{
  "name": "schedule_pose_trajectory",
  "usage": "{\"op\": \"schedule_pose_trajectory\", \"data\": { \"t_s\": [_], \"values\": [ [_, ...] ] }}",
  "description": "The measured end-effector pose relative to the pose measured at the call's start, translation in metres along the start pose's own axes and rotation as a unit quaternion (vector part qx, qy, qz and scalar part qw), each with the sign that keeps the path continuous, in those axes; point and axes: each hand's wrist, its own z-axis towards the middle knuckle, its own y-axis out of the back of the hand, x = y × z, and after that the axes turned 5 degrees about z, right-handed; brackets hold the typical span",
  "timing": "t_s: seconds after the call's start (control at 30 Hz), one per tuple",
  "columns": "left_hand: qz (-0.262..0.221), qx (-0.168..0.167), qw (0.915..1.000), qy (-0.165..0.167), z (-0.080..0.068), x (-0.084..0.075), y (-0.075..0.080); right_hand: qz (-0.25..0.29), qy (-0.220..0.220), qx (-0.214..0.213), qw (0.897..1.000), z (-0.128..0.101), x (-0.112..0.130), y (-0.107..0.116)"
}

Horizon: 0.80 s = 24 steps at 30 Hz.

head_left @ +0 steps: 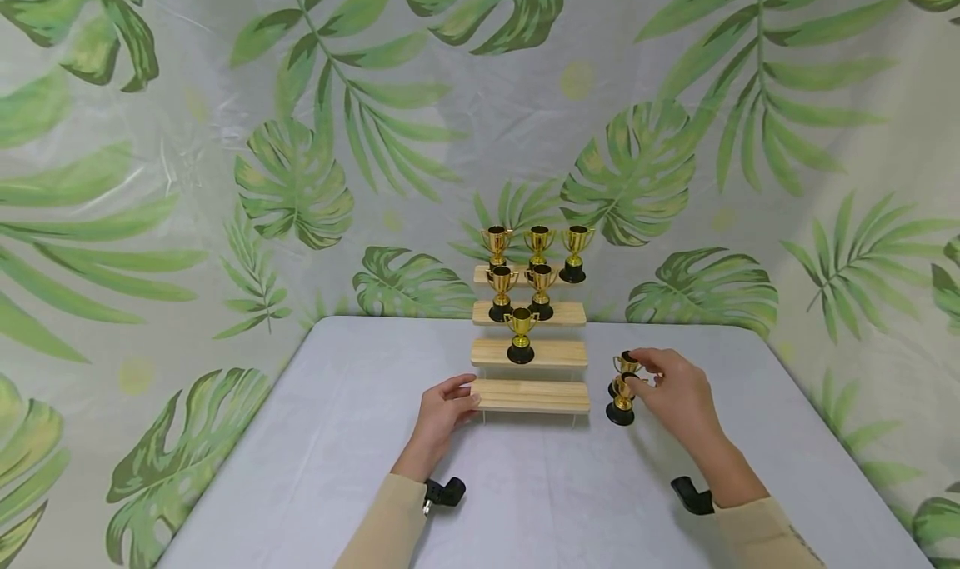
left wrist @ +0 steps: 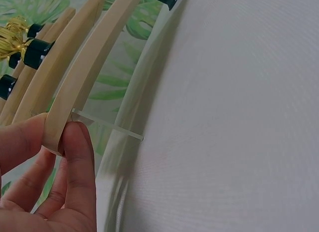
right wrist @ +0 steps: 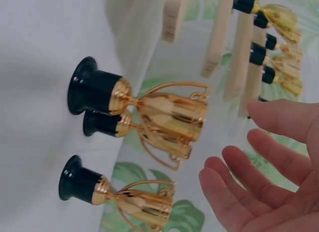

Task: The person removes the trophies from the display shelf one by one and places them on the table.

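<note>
Three small gold plastic trophy cups on black bases (right wrist: 134, 110) stand right of the tiered wooden stand (head_left: 529, 395); our right hand (head_left: 671, 394) hovers relaxed-open beside them, left hand (head_left: 442, 415) pinching the bottom tier. Next: close on one cup.

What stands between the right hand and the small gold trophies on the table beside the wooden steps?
Nothing visible does. The right hand is open just beside the trophies on the table, with only a bare gap between them in the right wrist view.
</note>
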Motion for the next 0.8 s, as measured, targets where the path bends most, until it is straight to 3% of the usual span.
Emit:
{"op": "schedule_pose_trajectory", "data": {
  "t_s": [0.2, 0.8],
  "values": [
    [-0.005, -0.001, 1.0, -0.003, -0.001, 0.0, 0.0, 0.021, 0.025, -0.011, 0.999, 0.002, 0.011, -0.001],
    [-0.007, -0.001, 1.0, 0.002, -0.002, -0.001, 0.0, 0.055, 0.042, -0.013, 0.998, 0.014, 0.034, -0.011]
  ]
}}
